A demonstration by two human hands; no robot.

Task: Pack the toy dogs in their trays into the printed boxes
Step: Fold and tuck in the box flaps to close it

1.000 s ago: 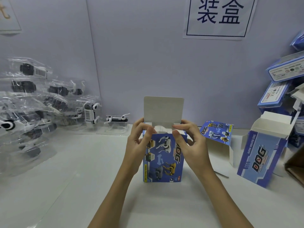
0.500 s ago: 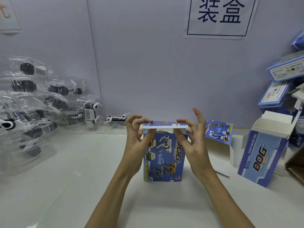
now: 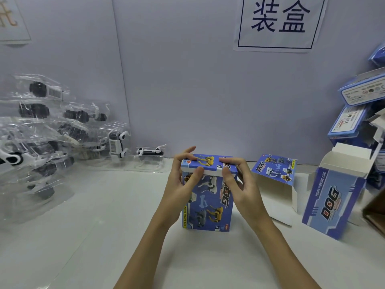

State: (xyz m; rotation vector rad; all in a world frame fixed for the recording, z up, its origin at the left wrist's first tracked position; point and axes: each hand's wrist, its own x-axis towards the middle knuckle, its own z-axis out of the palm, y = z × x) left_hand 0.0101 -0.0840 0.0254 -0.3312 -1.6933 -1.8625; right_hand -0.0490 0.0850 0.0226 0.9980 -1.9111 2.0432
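Note:
A blue printed dog box (image 3: 208, 205) stands upright on the white table in the middle. Its top flap (image 3: 208, 162) is folded down over the opening. My left hand (image 3: 183, 180) grips the box's upper left corner, thumb on the flap's front edge and fingers over the top. My right hand (image 3: 239, 184) grips the upper right corner the same way. The box's contents are hidden. A toy dog in a clear tray (image 3: 149, 155) lies by the wall to the left.
Several clear trays with toy dogs (image 3: 41, 142) are piled at the left. An open box (image 3: 275, 180) lies on its side right of my hands. Another open box (image 3: 333, 197) stands at the right. Closed boxes (image 3: 362, 109) are stacked at the far right.
The top flap stood upright, then both hands folded it down onto the box and now press it over the opening.

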